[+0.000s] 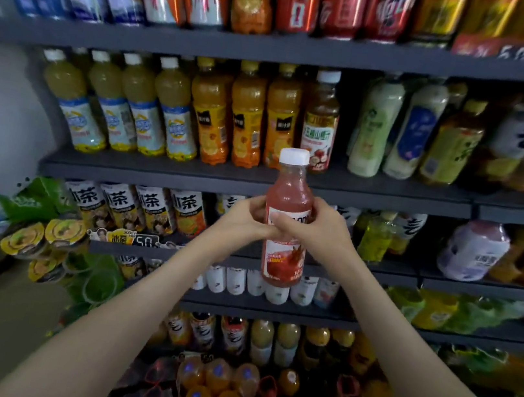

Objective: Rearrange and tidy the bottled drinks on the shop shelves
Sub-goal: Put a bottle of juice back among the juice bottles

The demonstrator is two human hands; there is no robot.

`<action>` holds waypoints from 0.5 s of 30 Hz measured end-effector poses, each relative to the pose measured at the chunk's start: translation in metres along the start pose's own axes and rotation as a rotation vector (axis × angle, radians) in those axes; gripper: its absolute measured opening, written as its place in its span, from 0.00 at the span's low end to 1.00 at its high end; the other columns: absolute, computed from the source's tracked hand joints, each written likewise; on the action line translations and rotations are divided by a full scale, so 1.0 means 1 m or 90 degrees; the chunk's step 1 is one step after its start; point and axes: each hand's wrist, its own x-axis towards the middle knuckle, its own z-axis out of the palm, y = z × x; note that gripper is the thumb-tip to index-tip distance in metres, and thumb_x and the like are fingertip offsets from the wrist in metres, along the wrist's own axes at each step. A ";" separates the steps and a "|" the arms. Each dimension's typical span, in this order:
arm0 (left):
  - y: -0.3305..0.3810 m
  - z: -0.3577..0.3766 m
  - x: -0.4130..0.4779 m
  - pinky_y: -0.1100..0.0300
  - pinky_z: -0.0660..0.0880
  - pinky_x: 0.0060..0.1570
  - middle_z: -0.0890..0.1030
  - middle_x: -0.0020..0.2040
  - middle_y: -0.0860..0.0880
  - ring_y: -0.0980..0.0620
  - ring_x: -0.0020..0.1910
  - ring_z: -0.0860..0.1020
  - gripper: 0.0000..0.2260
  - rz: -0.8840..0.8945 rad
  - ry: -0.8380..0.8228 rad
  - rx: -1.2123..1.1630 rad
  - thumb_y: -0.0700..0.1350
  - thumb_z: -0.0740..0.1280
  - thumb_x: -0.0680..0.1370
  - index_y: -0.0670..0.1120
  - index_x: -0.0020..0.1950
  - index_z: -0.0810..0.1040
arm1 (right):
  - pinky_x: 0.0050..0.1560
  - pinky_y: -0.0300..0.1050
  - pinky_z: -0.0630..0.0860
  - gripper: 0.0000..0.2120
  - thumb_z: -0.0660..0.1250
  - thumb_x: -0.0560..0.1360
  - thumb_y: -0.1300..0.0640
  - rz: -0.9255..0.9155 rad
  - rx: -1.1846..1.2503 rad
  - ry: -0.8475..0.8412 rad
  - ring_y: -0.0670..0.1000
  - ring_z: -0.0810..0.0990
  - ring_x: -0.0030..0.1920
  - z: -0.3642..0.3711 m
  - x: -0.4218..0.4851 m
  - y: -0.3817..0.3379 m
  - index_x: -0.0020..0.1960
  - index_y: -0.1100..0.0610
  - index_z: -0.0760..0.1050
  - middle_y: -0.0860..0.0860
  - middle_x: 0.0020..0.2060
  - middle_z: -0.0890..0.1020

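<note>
Left hand (243,221) and right hand (315,230) both grip the pink bottle (289,199) at mid-body, fingers (284,222) curled round its label. The bottle is upright, held in the air at frame centre, in front of the shelf edge (189,175).

Risk: the base is unsupported; a loosened grip would drop it onto the lower drinks (214,392).

Risk: the slot beside the white-capped juice bottle (320,122) looks narrow; a skewed entry could topple neighbours.

Bottle: clear plastic, pink-red liquid, white cap, red-and-white label, apparently full.
</note>
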 end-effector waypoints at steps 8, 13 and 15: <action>0.041 0.011 0.021 0.64 0.74 0.59 0.77 0.62 0.51 0.59 0.59 0.77 0.21 0.079 -0.049 0.064 0.38 0.68 0.77 0.48 0.68 0.70 | 0.49 0.43 0.80 0.21 0.77 0.66 0.47 -0.014 0.088 0.165 0.43 0.82 0.48 -0.050 -0.006 -0.009 0.55 0.50 0.76 0.43 0.46 0.83; 0.034 0.013 0.050 0.61 0.75 0.57 0.80 0.56 0.50 0.54 0.56 0.78 0.12 0.074 0.059 0.148 0.41 0.67 0.78 0.48 0.61 0.76 | 0.50 0.49 0.81 0.22 0.78 0.65 0.46 0.027 0.119 0.284 0.47 0.83 0.48 -0.082 0.000 0.007 0.55 0.52 0.78 0.45 0.45 0.85; 0.033 0.018 0.061 0.58 0.76 0.57 0.81 0.53 0.52 0.54 0.54 0.79 0.10 0.070 0.076 0.167 0.42 0.67 0.78 0.48 0.59 0.77 | 0.49 0.49 0.80 0.22 0.78 0.65 0.46 0.031 0.127 0.320 0.47 0.83 0.48 -0.094 0.001 0.009 0.56 0.52 0.77 0.45 0.46 0.84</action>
